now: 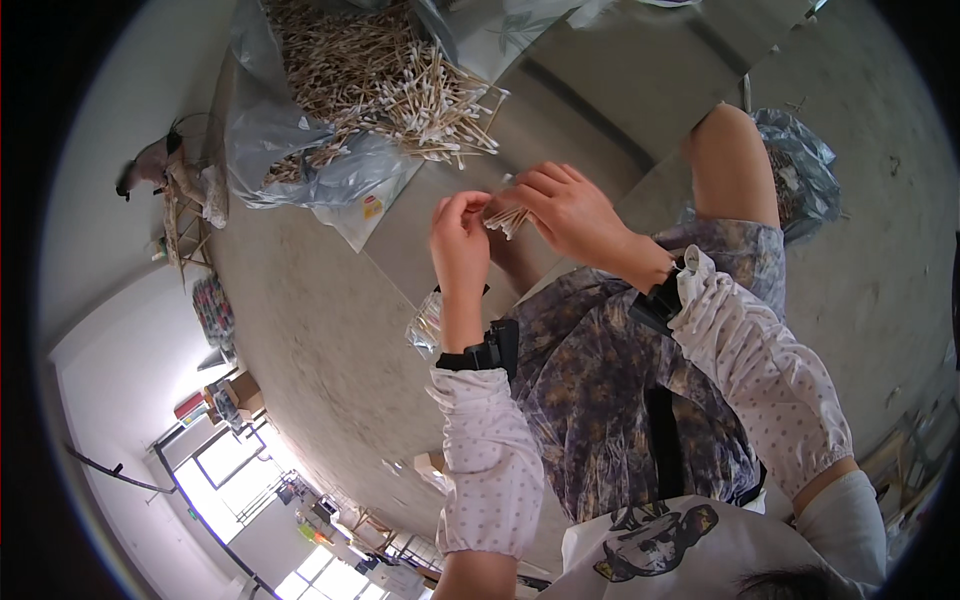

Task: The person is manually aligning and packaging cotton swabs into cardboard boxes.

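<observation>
Over my lap, my right hand (572, 215) curls round a small bundle of cotton swabs (508, 222), whose tips fan out below its fingers. My left hand (461, 238) is close beside it, its fingers bent and pinched against the left side of the bundle. What lies right between the fingertips is partly hidden. Just beyond my hands, a big heap of loose cotton swabs (375, 85) with wooden sticks spills from a clear plastic bag (345, 180) on the grey table (545, 110).
To the right of my knee, an open plastic bag (808, 165) stands low down with more sticks in it. A shiny clear packet (425, 322) shows beside my left wrist. Another person (165, 165) is at the far left. Cartons (243, 392) stand near the windows.
</observation>
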